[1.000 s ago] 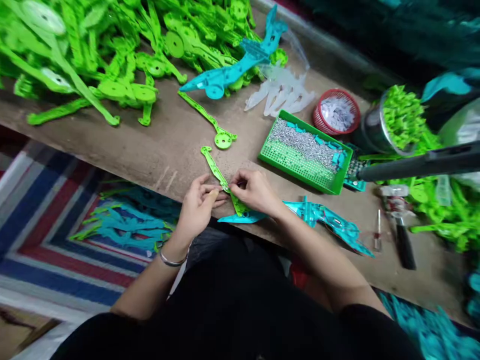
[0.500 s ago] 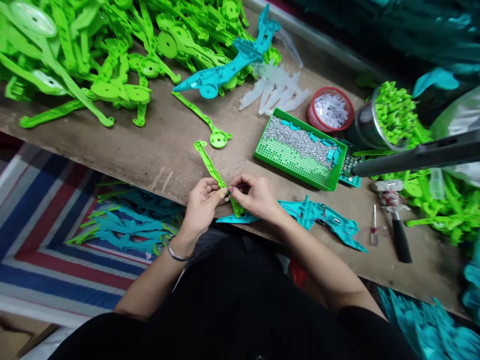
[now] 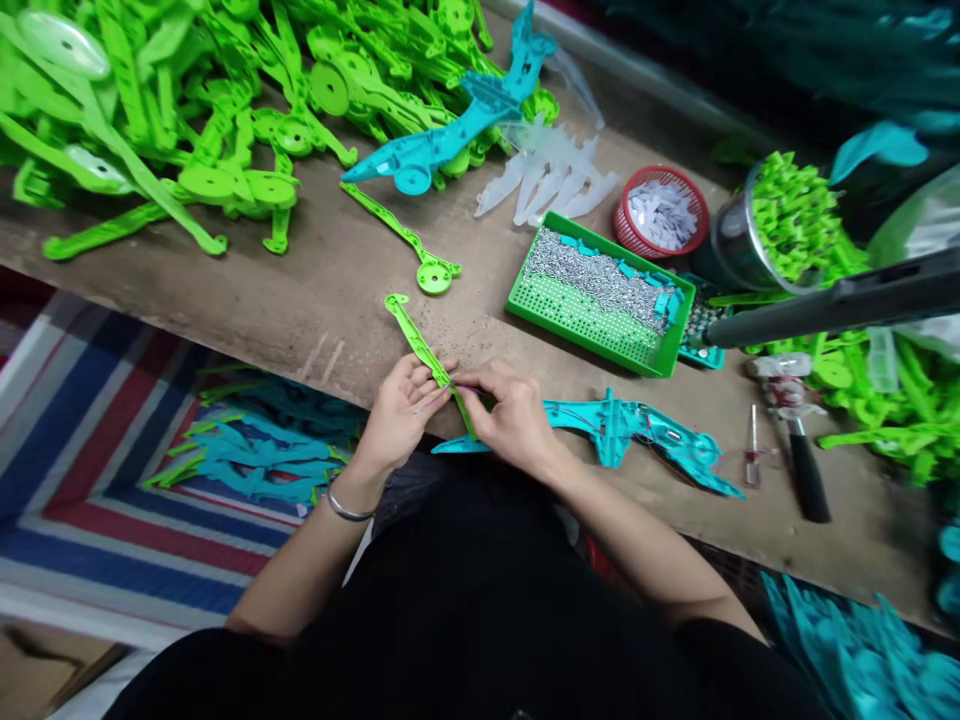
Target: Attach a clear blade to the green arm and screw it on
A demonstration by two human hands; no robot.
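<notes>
My left hand (image 3: 401,412) is closed around the lower part of a narrow lime-green plastic arm (image 3: 415,338), fingers beneath it and thumb near a small fitting. My right hand (image 3: 514,408) pinches at the same spot, where a thin dark wire shows between the fingertips. What else the right fingers grip is hidden. Under the green arm's lower end lies a long turquoise plastic shell (image 3: 611,425), with thin wires inside its right part. A second green arm with a round disc (image 3: 433,277) rests just beyond my hands.
Piled green parts (image 3: 225,110) and a turquoise shell (image 3: 450,130) lie far left. A green tray (image 3: 585,345) of screws, a red basket (image 3: 626,225), a screwdriver (image 3: 752,455), a hammer (image 3: 808,480) and a dark bar (image 3: 825,305) are to the right.
My right hand has closed further and shifted slightly down across the green arm. My left fingers have loosened a little, and the small part between the hands is less visible.
</notes>
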